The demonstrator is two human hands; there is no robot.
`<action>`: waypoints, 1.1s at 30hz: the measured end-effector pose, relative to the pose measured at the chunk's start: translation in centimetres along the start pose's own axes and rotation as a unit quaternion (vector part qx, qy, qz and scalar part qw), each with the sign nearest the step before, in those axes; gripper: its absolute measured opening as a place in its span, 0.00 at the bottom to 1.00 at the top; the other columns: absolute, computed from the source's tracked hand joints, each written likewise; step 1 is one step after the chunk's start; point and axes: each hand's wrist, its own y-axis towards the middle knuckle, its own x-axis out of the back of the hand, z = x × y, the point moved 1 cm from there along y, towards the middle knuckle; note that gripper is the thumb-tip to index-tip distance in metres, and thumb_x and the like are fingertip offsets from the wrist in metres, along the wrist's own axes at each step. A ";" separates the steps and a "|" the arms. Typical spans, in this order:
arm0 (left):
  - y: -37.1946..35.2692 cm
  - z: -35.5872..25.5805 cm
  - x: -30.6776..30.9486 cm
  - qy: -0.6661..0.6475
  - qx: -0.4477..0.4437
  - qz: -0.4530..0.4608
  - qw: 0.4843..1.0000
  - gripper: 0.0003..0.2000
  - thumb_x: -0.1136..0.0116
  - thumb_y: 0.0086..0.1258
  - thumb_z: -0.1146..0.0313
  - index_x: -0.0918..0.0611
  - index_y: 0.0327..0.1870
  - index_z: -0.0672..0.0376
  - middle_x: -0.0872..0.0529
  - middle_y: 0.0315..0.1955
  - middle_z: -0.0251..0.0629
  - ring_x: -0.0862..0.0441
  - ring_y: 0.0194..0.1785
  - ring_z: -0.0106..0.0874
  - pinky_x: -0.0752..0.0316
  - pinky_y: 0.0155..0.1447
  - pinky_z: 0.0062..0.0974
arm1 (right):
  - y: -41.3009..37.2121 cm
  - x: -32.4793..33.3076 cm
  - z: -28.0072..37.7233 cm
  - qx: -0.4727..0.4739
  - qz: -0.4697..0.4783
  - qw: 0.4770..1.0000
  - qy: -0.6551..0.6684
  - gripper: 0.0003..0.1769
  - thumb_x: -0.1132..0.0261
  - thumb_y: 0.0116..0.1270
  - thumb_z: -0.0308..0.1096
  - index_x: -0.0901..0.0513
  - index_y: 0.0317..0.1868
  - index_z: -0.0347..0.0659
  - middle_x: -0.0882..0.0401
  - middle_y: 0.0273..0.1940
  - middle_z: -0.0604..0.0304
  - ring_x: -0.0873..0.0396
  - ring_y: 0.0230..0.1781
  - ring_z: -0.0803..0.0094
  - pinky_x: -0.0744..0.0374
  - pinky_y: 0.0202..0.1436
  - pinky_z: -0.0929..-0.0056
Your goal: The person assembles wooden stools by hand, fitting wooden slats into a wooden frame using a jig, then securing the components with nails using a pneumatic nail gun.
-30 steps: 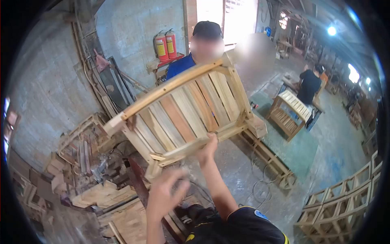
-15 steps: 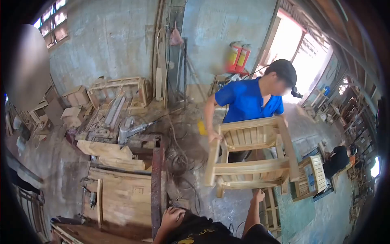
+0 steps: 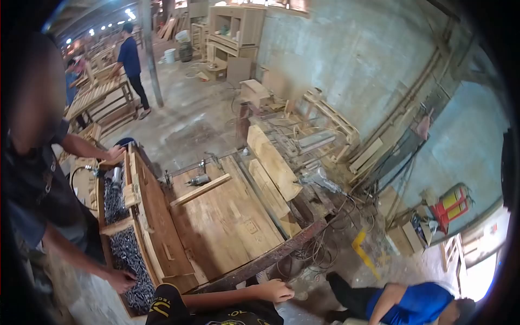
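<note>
My left forearm crosses the bottom of the view, and my left hand is beside the near edge of the workbench, over the floor. Its fingers are loosely curled with nothing seen in them. My right hand is out of view. Nearest to my left hand is the metal-edged workbench, with a wooden panel top. On it lie a pneumatic tool, a thin wooden strip and thick boards.
At left a co-worker's hand is in a wooden tray of metal fasteners; the other hand rests on its edge. A person in blue bends at lower right. Hoses lie on the floor.
The view has swung left. The wooden chair and my right hand have left the view. The co-worker with the fastener tray has come into sight; the person in blue now bends low.
</note>
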 end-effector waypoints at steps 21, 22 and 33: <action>-20.8 1.1 2.1 0.118 0.572 -0.520 0.624 0.19 0.47 0.69 0.54 0.19 0.25 0.62 0.16 0.28 0.53 0.17 0.35 0.52 0.25 0.38 0.49 | 9.3 -3.3 50.1 0.663 0.000 0.618 -0.424 0.15 0.39 0.62 0.42 0.17 0.27 0.39 0.18 0.25 0.53 0.20 0.31 0.52 0.28 0.48 0.58; -19.9 0.2 3.2 0.117 0.575 -0.551 0.594 0.20 0.47 0.69 0.53 0.19 0.25 0.62 0.17 0.28 0.53 0.17 0.35 0.52 0.25 0.38 0.49 | 8.9 -3.6 50.7 0.627 0.014 0.657 -0.418 0.13 0.39 0.61 0.41 0.17 0.27 0.39 0.18 0.25 0.53 0.20 0.30 0.53 0.29 0.47 0.58; -15.4 -2.6 1.4 0.162 0.606 -0.541 0.560 0.17 0.48 0.69 0.59 0.18 0.23 0.59 0.18 0.21 0.50 0.18 0.28 0.49 0.25 0.35 0.45 | 6.1 -1.7 51.0 0.558 0.089 0.735 -0.374 0.24 0.42 0.71 0.52 0.16 0.47 0.38 0.15 0.42 0.48 0.19 0.47 0.52 0.22 0.54 0.55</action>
